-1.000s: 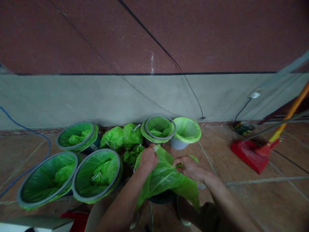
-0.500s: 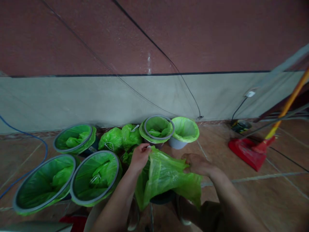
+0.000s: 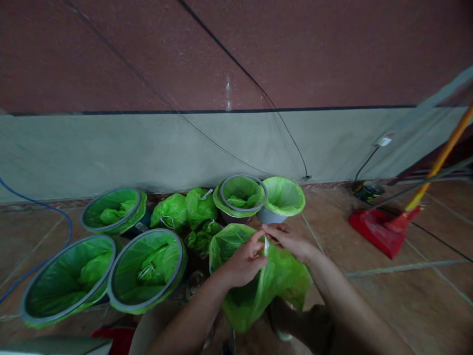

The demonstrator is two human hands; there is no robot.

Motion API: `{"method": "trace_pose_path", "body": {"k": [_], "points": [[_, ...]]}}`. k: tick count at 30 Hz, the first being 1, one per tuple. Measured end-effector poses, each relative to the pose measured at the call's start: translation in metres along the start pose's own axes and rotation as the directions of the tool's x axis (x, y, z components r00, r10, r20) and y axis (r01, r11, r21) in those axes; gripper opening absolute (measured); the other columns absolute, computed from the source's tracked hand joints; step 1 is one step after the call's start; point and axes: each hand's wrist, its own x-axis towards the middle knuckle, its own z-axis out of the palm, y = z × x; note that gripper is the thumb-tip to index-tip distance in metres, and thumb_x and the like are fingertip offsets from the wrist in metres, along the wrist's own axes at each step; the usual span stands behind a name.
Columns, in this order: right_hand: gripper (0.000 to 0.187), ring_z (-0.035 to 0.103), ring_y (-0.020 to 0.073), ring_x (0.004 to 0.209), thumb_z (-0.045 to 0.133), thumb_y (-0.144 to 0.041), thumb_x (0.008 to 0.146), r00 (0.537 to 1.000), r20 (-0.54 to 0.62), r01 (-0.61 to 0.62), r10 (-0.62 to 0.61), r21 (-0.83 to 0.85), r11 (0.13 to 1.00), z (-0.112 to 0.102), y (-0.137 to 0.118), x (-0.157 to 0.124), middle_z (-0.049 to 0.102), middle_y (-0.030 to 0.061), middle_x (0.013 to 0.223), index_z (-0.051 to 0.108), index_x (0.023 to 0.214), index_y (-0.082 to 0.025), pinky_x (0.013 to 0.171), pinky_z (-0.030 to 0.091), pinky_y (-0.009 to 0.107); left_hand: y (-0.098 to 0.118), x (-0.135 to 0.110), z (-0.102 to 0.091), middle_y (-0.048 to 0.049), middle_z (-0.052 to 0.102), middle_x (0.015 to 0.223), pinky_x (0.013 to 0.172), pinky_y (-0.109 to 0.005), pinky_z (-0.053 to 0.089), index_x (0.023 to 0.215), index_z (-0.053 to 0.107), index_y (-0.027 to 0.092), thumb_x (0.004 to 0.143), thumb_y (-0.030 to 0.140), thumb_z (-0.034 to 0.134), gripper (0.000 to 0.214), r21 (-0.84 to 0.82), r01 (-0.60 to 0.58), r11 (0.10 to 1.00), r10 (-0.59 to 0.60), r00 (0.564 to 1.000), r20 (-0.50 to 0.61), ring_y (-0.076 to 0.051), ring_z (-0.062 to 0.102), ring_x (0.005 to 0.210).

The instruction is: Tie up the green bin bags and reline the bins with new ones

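A thin green bin bag point(image 3: 275, 276) hangs over a bin standing between my feet, its far edge folded over the rim and its near part loose. My left hand point(image 3: 244, 264) has its fingers curled on the bag's upper edge, near a small white bit that looks like a drawstring. Close against it, my right hand point(image 3: 290, 241) pinches the same edge, fingertips almost touching those of the left. Most of the bin is hidden by the bag and my hands.
Grey-rimmed bins with green bags, such as this bin point(image 3: 148, 271), stand at the left. Tied green bags point(image 3: 170, 212) lie by the wall near a small lined bin point(image 3: 283, 197). A red dustpan point(image 3: 377, 231) and a blue cable point(image 3: 70, 227) are on the tiles.
My left hand has moved right and down, and my right hand slightly left, so they meet at the bag's edge. The bag's far side now lies over the bin rim.
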Motion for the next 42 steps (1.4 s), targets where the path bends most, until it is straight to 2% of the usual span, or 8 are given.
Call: {"method": "trace_pose_path", "body": {"k": [5, 9, 13, 16, 20, 32, 38, 42], "points": [[0.056, 0.068, 0.0208, 0.08, 0.063, -0.069, 0.075, 0.99, 0.138, -0.06, 0.039, 0.151, 0.987, 0.003, 0.007, 0.0, 0.073, 0.0067, 0.09, 0.068, 0.101, -0.019, 0.069, 0.055, 0.031, 0.005, 0.004, 0.004, -0.0039, 0.071, 0.096, 0.09, -0.035, 0.046, 0.137, 0.044, 0.02, 0.071, 0.014, 0.062, 0.068, -0.402, 0.036, 0.915, -0.083, 0.991, -0.102, -0.017, 0.066, 0.088], [0.045, 0.067, 0.0214, 0.09, 0.07, -0.053, 0.076, 0.948, 0.264, 0.178, -0.176, 0.015, 0.984, 0.008, 0.012, 0.003, 0.073, 0.0067, 0.1, 0.07, 0.105, -0.018, 0.082, 0.053, 0.034, 0.001, 0.012, 0.004, -0.0027, 0.069, 0.087, 0.085, -0.035, 0.05, 0.126, 0.049, 0.017, 0.064, 0.011, 0.059, 0.064, -0.566, 0.055, 0.823, -0.222, 0.947, -0.23, -0.015, 0.067, 0.079], [0.028, 0.064, 0.0183, 0.08, 0.068, -0.039, 0.075, 0.946, 0.11, 0.32, -0.305, -0.167, 0.933, 0.004, 0.009, 0.004, 0.072, 0.0037, 0.086, 0.073, 0.091, -0.017, 0.079, 0.051, 0.032, 0.001, 0.013, -0.015, -0.005, 0.07, 0.082, 0.079, -0.036, 0.052, 0.127, 0.051, 0.018, 0.076, 0.017, 0.055, 0.052, 0.006, 0.23, 0.973, -0.202, 0.866, -0.458, -0.019, 0.068, 0.075], [0.027, 0.06, 0.0152, 0.066, 0.064, -0.04, 0.078, 0.942, 0.029, 0.334, -0.334, -0.154, 0.93, -0.004, 0.0, -0.003, 0.07, 0.0024, 0.076, 0.073, 0.089, -0.017, 0.066, 0.049, 0.028, 0.007, 0.009, -0.037, -0.0109, 0.072, 0.101, 0.091, -0.039, 0.049, 0.124, 0.057, 0.018, 0.08, 0.017, 0.054, 0.045, 0.549, 0.302, 0.779, 0.098, 0.806, -0.583, -0.023, 0.068, 0.092], [0.028, 0.063, 0.0147, 0.069, 0.068, -0.043, 0.077, 0.919, 0.056, 0.392, -0.39, -0.015, 0.92, -0.017, -0.015, -0.02, 0.073, 0.0039, 0.084, 0.074, 0.091, -0.018, 0.063, 0.05, 0.025, 0.014, 0.004, -0.058, -0.0125, 0.06, 0.134, 0.107, -0.038, 0.04, 0.131, 0.057, 0.018, 0.076, 0.013, 0.059, 0.055, 0.838, 0.257, 0.48, 0.295, 0.853, -0.431, -0.025, 0.055, 0.124], [0.022, 0.069, 0.0201, 0.079, 0.065, -0.036, 0.076, 0.823, -0.28, 0.473, -0.494, -0.144, 0.869, -0.047, -0.001, -0.014, 0.076, 0.0051, 0.088, 0.076, 0.087, -0.02, 0.073, 0.053, 0.031, 0.022, 0.0, -0.07, -0.0074, 0.071, 0.098, 0.083, -0.028, 0.048, 0.103, 0.07, 0.021, 0.088, 0.016, 0.047, 0.028, 0.87, 0.407, 0.277, 0.358, 0.797, -0.487, -0.019, 0.067, 0.086], [0.028, 0.069, 0.0244, 0.093, 0.06, -0.041, 0.082, 0.631, -0.523, 0.51, -0.573, -0.276, 0.815, -0.055, 0.002, -0.008, 0.075, 0.0089, 0.1, 0.074, 0.093, -0.019, 0.088, 0.052, 0.038, 0.021, 0.002, -0.069, -0.008, 0.067, 0.096, 0.085, -0.028, 0.049, 0.097, 0.07, 0.018, 0.085, 0.012, 0.047, 0.027, 0.877, 0.324, 0.356, 0.463, 0.754, -0.466, -0.018, 0.065, 0.084], [0.04, 0.061, 0.0277, 0.114, 0.049, -0.04, 0.088, 0.569, -0.531, 0.352, -0.628, -0.533, 0.77, -0.048, 0.003, -0.008, 0.067, 0.0136, 0.119, 0.065, 0.117, -0.018, 0.101, 0.045, 0.044, 0.026, 0.003, -0.068, -0.0087, 0.068, 0.095, 0.089, -0.03, 0.049, 0.098, 0.069, 0.017, 0.085, 0.013, 0.046, 0.027, 0.818, 0.294, 0.495, 0.554, 0.618, -0.558, -0.02, 0.065, 0.089]]}}
